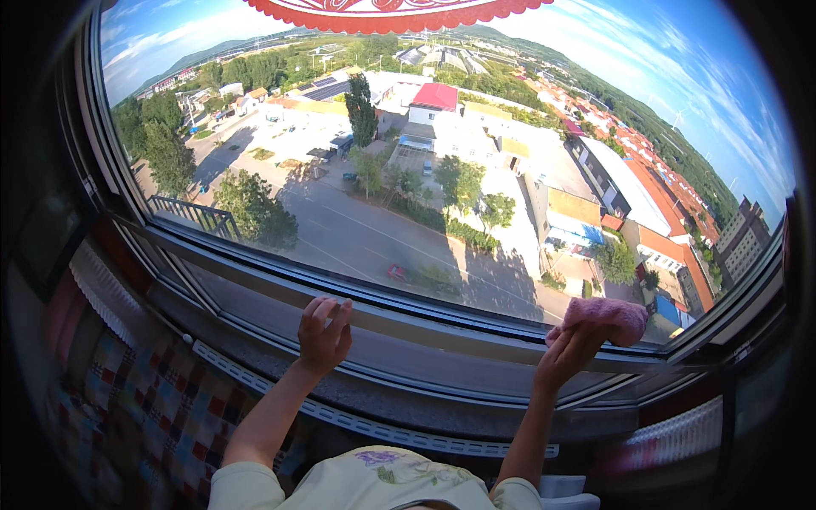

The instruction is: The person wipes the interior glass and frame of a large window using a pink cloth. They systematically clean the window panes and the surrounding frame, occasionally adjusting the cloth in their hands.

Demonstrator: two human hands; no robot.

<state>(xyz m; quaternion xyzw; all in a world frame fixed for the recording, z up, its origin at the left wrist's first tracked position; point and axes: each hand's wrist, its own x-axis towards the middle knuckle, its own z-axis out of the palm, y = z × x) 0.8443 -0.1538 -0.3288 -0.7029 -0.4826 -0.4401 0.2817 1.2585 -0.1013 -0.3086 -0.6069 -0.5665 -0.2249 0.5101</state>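
A folded pink towelling cloth (602, 319) is in my right hand (574, 350), in front of the lower right part of the window pane (370, 236). Whether the cloth presses on the glass is hard to tell. My left hand (324, 338) holds nothing; its fingers are bent and slightly apart. Its fingertips are at the window frame's horizontal rail (408, 319), near the middle, and I cannot tell if they touch it. Both forearms reach forward from pale short sleeves.
Below the window runs a dark stone sill (382, 392), with a white slotted radiator top (408, 430) in front. Pleated curtains (105, 296) hang at both sides. A red scalloped decoration (401, 16) crosses the top. Patchwork-patterned fabric (172, 408) lies lower left. Outside, far below, is a road (357, 223).
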